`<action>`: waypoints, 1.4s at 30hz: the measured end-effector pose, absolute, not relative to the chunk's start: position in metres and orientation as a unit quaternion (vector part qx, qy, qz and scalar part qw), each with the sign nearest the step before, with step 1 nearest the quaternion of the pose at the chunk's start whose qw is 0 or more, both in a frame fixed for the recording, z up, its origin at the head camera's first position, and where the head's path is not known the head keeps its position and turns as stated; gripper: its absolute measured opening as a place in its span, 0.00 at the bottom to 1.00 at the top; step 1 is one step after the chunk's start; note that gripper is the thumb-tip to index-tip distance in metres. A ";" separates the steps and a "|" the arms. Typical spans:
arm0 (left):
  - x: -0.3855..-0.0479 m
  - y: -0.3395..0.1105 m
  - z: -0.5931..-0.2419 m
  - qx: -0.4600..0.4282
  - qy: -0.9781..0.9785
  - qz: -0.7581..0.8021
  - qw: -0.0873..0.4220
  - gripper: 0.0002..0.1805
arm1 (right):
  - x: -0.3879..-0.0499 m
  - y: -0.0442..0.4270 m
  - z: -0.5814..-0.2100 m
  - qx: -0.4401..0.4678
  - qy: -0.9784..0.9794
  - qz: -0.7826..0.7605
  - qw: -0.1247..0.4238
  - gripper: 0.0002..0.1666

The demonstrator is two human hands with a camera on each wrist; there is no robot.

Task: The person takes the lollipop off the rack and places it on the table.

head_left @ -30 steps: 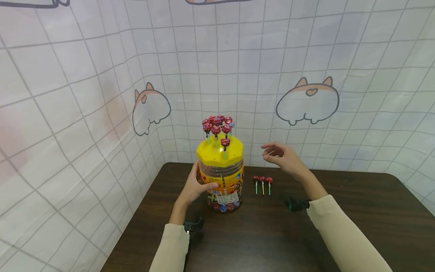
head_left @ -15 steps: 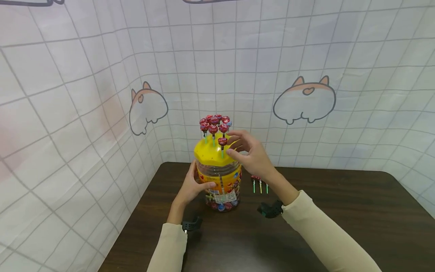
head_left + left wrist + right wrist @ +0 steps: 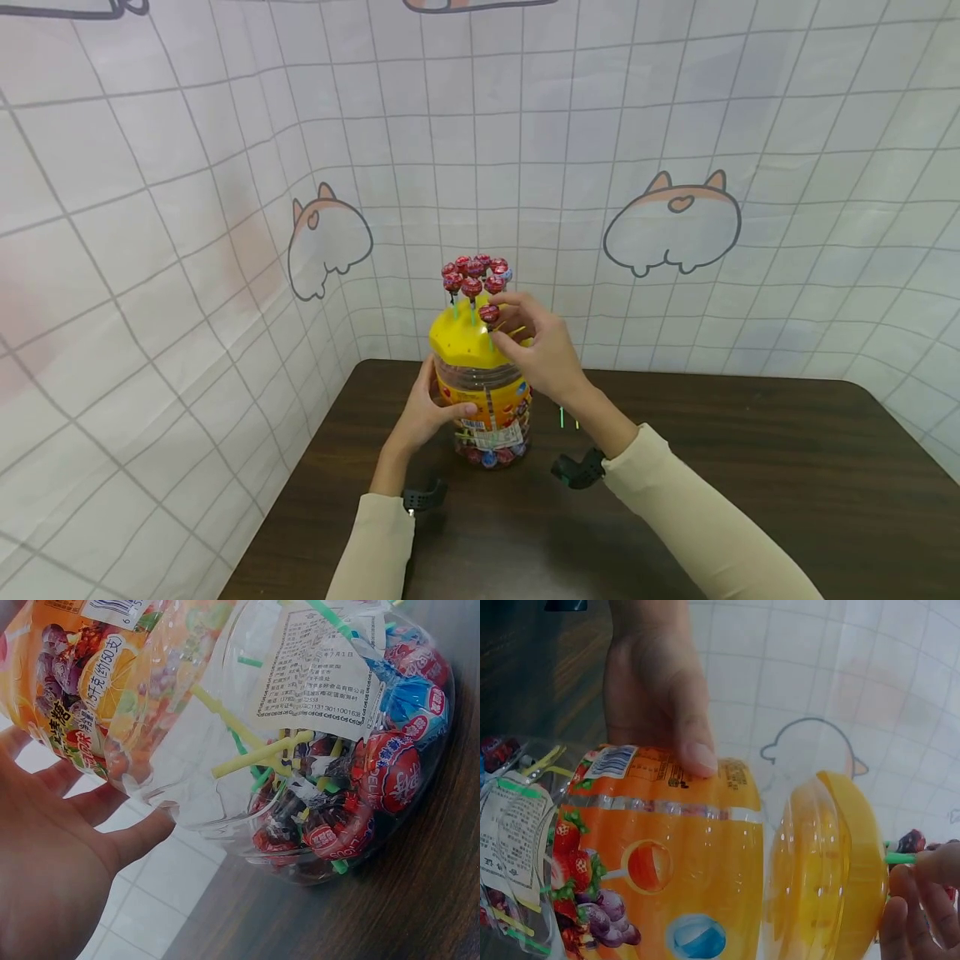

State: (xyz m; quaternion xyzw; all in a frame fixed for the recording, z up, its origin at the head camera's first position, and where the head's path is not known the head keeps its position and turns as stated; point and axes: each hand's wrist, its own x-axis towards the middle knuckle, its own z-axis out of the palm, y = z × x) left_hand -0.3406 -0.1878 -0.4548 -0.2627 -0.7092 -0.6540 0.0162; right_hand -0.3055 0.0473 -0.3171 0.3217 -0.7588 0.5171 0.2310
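A clear candy jar [image 3: 491, 400] with a yellow lid [image 3: 457, 340] stands upright on the dark table [image 3: 720, 483]. Taking the jar as the middle of a clock dial in the head view, the left hand [image 3: 427, 417] sits at 8 o'clock, gripping the jar's side, its thumb laid across the printed orange wrap [image 3: 705, 859].

The right hand [image 3: 543, 350] is at 2 o'clock, up by the lid, thumb and fingers closed in a pinch on a red lollipop [image 3: 489, 313]. In the right wrist view a green stick runs from the lid's top to that thumb.

Just beyond, toward 12 o'clock, a cluster of lollipops [image 3: 474, 268] stands on the lid, heads up, mostly red-wrapped, with a blue one at the cluster's 3 o'clock edge. Near 4 o'clock from the jar, a green and a yellow stick [image 3: 562, 417] show on the table beside the right forearm, which hides the rest.

Low inside the jar, wrapped candies [image 3: 390, 772] in red and blue lie among yellow and green sticks, near a white label [image 3: 322, 667]. Cream sleeves [image 3: 697, 508] enter from 5 and 7 o'clock. Behind hangs a white grid cloth [image 3: 517, 125], its cartoon animals at 10 and 2 o'clock
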 end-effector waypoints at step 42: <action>-0.342 -0.188 -0.456 -0.281 -0.702 -0.655 0.022 0.53 | -0.331 0.161 -0.390 0.199 -0.749 0.619 0.125 0.24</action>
